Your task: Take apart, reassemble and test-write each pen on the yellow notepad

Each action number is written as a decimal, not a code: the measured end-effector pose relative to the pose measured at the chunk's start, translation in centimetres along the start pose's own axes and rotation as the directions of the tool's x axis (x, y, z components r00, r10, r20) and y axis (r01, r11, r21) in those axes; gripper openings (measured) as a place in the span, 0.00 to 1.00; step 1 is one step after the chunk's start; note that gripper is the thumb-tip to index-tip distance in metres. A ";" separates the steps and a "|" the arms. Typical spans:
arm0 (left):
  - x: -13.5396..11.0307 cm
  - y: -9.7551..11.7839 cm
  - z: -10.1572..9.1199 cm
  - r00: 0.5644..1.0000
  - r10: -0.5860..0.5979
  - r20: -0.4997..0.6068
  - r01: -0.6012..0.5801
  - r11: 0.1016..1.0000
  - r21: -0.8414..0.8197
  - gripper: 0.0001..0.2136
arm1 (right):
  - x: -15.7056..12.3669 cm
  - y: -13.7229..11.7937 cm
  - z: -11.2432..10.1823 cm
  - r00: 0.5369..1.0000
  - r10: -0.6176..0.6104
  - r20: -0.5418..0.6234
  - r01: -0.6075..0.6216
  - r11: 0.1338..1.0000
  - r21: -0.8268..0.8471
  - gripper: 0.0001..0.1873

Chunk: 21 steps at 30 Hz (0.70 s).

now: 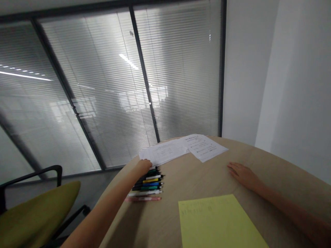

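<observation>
My left hand (144, 166) is at the far end of a row of pens, its fingers curled down over the dark ones there. Whatever is in the fingers, if anything, is hidden. Below it on the table, the pens lie side by side, among them a yellow pen (152, 180), a blue pen (151, 184), a white pen (148, 193) and a pinkish-red pen (144, 198) nearest me. To the right, my right hand (240, 173) rests flat on the tabletop with fingers stretched out, holding nothing. A yellow sheet of paper (214, 220) with faint writing lies nearer to me, between the two arms.
Printed white sheets (165, 152) and another printed page (205, 148) overlap near the far edge of the round wooden table (196, 182). An olive-green chair (43, 210) with black armrests stands at the left. Glass panels with blinds (108, 86) rise behind, beside a white wall (248, 69).
</observation>
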State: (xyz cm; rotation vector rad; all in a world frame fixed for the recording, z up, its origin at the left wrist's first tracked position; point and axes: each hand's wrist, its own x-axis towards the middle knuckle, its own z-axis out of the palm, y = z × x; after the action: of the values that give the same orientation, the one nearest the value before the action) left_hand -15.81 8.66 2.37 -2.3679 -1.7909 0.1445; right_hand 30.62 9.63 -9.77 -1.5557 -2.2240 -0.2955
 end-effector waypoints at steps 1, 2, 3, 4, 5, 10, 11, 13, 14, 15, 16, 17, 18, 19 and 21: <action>0.1 0.0 0.0 1.000 -0.011 0.017 0.011 1.000 0.020 0.05 | 0.0 0.0 0.0 1.000 0.001 -0.007 0.000 1.000 0.006 0.22; 0.2 0.0 -0.1 0.999 -0.024 0.034 0.023 0.999 0.036 0.05 | 0.0 0.0 0.0 1.000 0.000 -0.012 0.001 1.000 0.013 0.22; 0.2 0.1 -0.2 0.998 -0.035 0.043 0.033 0.999 0.043 0.05 | 0.0 0.0 0.0 1.000 -0.002 -0.015 0.002 1.000 0.018 0.22; 0.2 0.2 -0.4 0.998 -0.042 0.042 0.040 0.998 0.044 0.05 | 0.0 0.0 0.0 1.000 -0.002 -0.015 0.002 1.000 0.019 0.22; 0.2 0.4 -0.7 0.998 -0.046 0.035 0.045 0.998 0.038 0.05 | 0.0 -0.1 0.0 1.000 0.000 -0.013 0.001 1.000 0.019 0.22; 0.1 1.4 -4.5 0.994 -0.092 -0.057 0.087 0.993 -0.083 0.04 | 0.1 -0.4 -0.4 1.000 0.000 -0.015 0.001 1.000 0.024 0.21; 0.0 1.8 -5.6 0.992 -0.100 -0.076 0.090 0.988 -0.127 0.05 | 0.1 -0.5 -0.5 1.000 -0.002 -0.015 0.002 1.000 0.023 0.20; -0.4 3.1 -7.8 0.989 -0.094 -0.116 0.064 0.969 -0.237 0.06 | 0.1 -0.6 -0.6 1.000 -0.006 -0.010 0.006 1.000 0.010 0.20; -0.8 3.9 -8.7 0.990 -0.072 -0.124 0.031 0.952 -0.303 0.06 | 0.1 -0.6 -0.7 1.000 -0.010 -0.008 0.010 1.000 0.001 0.20; -1.3 5.0 -9.5 0.991 -0.040 -0.124 -0.009 0.928 -0.373 0.07 | 0.1 -0.6 -0.8 1.000 -0.013 -0.007 0.013 1.000 -0.008 0.20; -1.9 6.2 -10.0 0.991 0.000 -0.132 -0.065 0.873 -0.484 0.07 | 0.2 -0.7 -0.8 1.000 -0.018 -0.005 0.018 1.000 -0.016 0.20; -2.5 7.5 -10.4 0.990 0.042 -0.138 -0.134 0.625 -0.769 0.06 | 0.2 -0.7 -0.9 1.000 -0.023 -0.002 0.023 0.999 -0.025 0.20; -3.1 8.9 -10.5 0.987 0.038 -0.157 -0.161 0.329 -0.931 0.06 | 0.2 -0.7 -0.9 1.000 -0.028 0.001 0.028 0.999 -0.031 0.20; -3.7 10.2 -10.5 0.987 0.029 -0.161 -0.163 0.061 -0.985 0.06 | 0.2 -0.7 -0.9 0.999 -0.032 0.004 0.032 0.999 -0.034 0.21; -4.6 12.7 -10.4 0.995 0.016 -0.100 -0.090 -0.317 -0.944 0.04 | 0.2 -0.7 -1.0 0.999 -0.037 0.009 0.038 0.999 -0.035 0.21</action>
State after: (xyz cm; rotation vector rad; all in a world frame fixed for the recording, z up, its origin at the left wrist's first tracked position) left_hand -3.27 0.05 10.03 -3.0212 -1.8988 -2.5487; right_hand 30.17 9.17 -8.77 -1.5376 -2.2683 -0.3417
